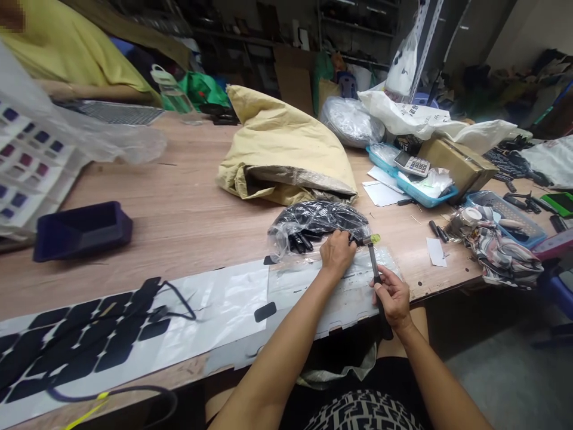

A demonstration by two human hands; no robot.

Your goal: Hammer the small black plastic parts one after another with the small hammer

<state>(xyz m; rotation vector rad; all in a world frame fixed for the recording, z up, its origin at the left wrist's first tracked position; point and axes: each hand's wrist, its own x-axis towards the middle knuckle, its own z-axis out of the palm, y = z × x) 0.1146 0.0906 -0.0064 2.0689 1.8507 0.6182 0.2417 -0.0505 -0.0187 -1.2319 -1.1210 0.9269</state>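
Observation:
My right hand is closed round the black grip of a small hammer. The hammer's head, with a clear yellow-green face, points up at the far end of the shaft. Just left of that head, the closed fingers of my left hand hold a small black piece, mostly hidden by the hand. Behind my left hand lies a clear plastic bag full of black parts, some poking out at its near side. Under both hands is a worn grey-white board.
A white sheet with black solar cells and a cable lies at left. Beyond are a purple tray, a tan sack, blue baskets with a calculator, and a cloth. A person in yellow sits across at upper left.

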